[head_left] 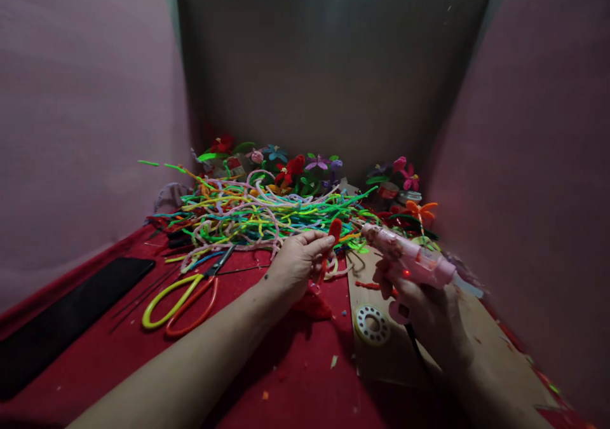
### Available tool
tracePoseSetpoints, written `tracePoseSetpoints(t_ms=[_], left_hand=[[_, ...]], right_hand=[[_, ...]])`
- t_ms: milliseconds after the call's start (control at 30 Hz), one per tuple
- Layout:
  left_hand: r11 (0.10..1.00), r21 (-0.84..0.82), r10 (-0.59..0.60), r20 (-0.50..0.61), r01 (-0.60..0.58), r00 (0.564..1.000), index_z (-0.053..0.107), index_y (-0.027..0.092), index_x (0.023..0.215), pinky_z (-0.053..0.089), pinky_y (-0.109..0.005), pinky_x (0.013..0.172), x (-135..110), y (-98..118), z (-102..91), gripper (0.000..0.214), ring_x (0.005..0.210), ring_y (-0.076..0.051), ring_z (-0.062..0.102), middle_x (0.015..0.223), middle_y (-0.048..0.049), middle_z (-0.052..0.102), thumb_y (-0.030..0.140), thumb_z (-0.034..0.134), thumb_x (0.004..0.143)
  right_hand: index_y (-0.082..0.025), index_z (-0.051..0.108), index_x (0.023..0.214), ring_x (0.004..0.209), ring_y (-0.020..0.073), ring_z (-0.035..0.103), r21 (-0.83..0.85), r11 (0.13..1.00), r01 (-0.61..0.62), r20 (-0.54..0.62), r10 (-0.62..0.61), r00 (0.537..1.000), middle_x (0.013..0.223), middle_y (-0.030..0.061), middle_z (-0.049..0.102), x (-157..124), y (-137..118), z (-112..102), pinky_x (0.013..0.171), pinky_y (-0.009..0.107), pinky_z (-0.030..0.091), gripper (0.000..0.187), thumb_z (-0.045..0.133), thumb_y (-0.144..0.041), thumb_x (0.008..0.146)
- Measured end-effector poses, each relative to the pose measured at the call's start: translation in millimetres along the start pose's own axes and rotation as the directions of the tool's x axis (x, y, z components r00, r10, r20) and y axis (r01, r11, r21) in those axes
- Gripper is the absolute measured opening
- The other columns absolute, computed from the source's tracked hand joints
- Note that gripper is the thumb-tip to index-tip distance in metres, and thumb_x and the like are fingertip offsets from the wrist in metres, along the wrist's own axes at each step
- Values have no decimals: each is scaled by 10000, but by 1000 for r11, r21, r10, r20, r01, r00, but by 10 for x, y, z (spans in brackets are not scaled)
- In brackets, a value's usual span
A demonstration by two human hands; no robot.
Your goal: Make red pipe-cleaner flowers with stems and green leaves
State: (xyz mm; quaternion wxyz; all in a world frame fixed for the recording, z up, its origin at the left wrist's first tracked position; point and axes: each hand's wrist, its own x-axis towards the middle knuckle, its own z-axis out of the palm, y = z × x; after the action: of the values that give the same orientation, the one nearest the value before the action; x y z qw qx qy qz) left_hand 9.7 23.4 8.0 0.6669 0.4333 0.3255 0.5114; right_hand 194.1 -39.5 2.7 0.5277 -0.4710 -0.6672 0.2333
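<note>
My left hand (298, 260) pinches a red pipe-cleaner loop (332, 238) and holds it upright in front of the pile. My right hand (424, 305) grips a pink glue gun (410, 258), whose nozzle points left toward the red loop, a short gap away. A small red light glows on the gun's body. Both hands hover over a red cloth (267, 365) and the edge of a cardboard sheet (429, 359).
A heap of multicoloured pipe cleaners (257, 216) lies behind the hands, with finished pipe-cleaner flowers (290, 168) at the back. Scissors with yellow and orange handles (185, 295) lie left of my left hand. A white ring-shaped spool (372, 324) sits on the cardboard. A black flat strip (61, 321) lies far left.
</note>
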Motion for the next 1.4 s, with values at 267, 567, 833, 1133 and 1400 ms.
tracePoseSetpoints(t_ms=[267,567,833,1133,1400], left_hand=[[999,-34,-10,22,11,1000,570,144,736,371,-183,430,-37,-26,3,134,453,-70,512,582,10,561,219,665,679],[1000,-12,28,36,-27,999,598,133,702,373,-182,468,11,-99,-31,104,459,-48,478,572,14,547,196,676,674],[999,-9,42,16,-42,999,600,126,704,339,-165,434,25,-85,-45,107,438,-43,481,553,10,559,193,678,676],[999,-9,37,15,-37,999,595,128,696,334,-164,426,13,-85,-37,110,437,-51,493,555,5,570,193,680,671],[999,14,39,27,-40,999,592,132,683,308,-164,422,21,-92,-47,113,421,-38,461,541,12,559,204,678,672]], right_hand=[[-186,626,796,519,143,471,140,966,-218,-2,220,975,632,25,555,-23,-74,64,407,249,355,187,559,-356,757],[-194,631,807,566,165,533,192,959,-206,-38,217,975,674,35,600,-52,4,77,441,265,409,177,592,-355,744],[-182,633,825,588,171,556,206,947,-248,-39,261,964,692,38,621,-75,32,74,468,266,442,183,604,-341,739],[-196,635,861,656,179,573,221,938,-267,-54,285,957,767,43,635,-99,82,79,575,296,481,195,614,-351,745],[-181,638,782,528,162,537,204,948,-243,-62,260,964,646,33,610,-89,55,80,432,270,425,174,612,-346,737]])
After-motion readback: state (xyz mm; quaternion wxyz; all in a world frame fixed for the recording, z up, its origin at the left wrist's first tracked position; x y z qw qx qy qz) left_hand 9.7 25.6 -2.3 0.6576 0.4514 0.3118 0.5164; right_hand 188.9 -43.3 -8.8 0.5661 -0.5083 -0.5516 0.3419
